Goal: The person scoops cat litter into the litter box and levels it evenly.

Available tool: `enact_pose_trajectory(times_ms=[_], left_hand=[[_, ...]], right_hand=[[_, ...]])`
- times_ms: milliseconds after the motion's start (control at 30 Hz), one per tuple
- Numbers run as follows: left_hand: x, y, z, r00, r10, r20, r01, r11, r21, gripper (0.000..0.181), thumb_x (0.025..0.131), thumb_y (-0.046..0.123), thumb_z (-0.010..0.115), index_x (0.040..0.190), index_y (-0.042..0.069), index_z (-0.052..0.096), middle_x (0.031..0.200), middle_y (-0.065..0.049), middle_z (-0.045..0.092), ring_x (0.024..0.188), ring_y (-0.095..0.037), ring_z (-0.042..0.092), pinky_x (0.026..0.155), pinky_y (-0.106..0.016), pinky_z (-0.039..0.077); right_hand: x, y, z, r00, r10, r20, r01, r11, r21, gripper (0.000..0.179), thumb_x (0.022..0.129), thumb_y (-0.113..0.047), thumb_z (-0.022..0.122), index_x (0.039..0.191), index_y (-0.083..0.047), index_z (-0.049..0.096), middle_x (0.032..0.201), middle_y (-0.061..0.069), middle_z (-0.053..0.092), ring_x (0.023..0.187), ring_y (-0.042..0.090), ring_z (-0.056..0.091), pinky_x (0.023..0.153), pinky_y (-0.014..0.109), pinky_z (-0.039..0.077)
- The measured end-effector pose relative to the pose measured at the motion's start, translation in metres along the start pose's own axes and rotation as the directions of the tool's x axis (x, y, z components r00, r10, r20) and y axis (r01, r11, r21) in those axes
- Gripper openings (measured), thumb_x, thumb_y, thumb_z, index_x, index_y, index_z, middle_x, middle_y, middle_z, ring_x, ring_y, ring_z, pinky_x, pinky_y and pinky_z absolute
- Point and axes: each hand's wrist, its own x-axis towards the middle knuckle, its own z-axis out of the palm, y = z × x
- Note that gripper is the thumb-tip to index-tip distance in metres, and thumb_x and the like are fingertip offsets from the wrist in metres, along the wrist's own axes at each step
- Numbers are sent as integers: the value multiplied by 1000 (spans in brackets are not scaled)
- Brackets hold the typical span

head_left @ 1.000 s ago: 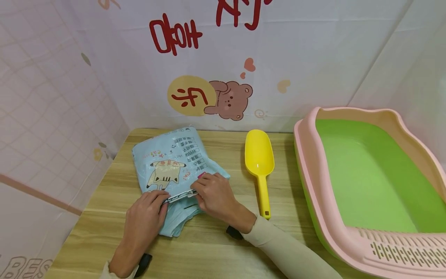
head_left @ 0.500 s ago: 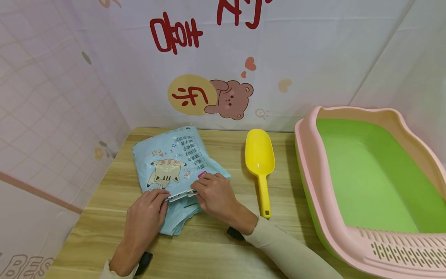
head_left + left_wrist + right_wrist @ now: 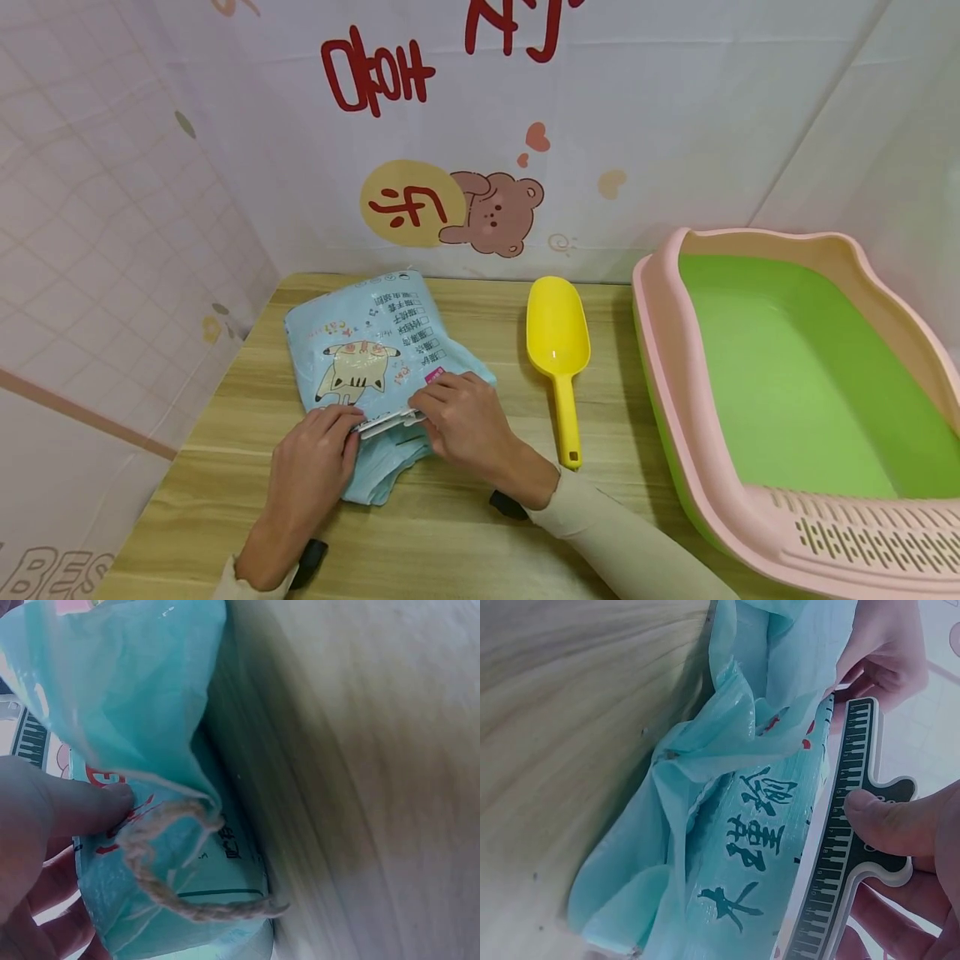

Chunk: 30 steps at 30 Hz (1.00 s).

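A light blue plastic bag (image 3: 386, 321) with a cartoon cat print lies at the left of the table, its near end folded over. At the fold, my left hand (image 3: 311, 462) grips the bag, thumb (image 3: 97, 802) on the near side and fingers behind. My right hand (image 3: 468, 425) pinches a bag clip (image 3: 832, 847) printed like piano keys, thumb over its dark front. The clip's long bar lies along the folded edge, between the two hands in the head view. A loop of twine (image 3: 161, 892) hangs at the bag's end in the left wrist view.
A yellow scoop (image 3: 558, 342) lies on the wooden table (image 3: 480, 542) right of the bag. Further right stands a green litter box (image 3: 795, 375) with a pink rim (image 3: 712, 433). A printed curtain (image 3: 300, 183) closes off the back and left.
Between the hands, the clip has tipped slightly and shows more of its white edge. Both hands keep nearly the same place on the bag and clip.
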Motion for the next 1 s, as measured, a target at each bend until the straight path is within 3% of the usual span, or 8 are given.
enact_pose_trajectory(times_ms=[1000], left_hand=[[2, 4, -4, 993, -89, 74, 91, 996, -21, 22, 82, -2, 92, 101, 2, 82, 109, -10, 77, 97, -35, 74, 72, -55, 63]], right_hand=[[-14, 17, -18, 993, 118, -15, -118, 993, 16, 21, 87, -1, 80, 105, -11, 86, 102, 1, 83, 97, 21, 75, 80, 36, 61]])
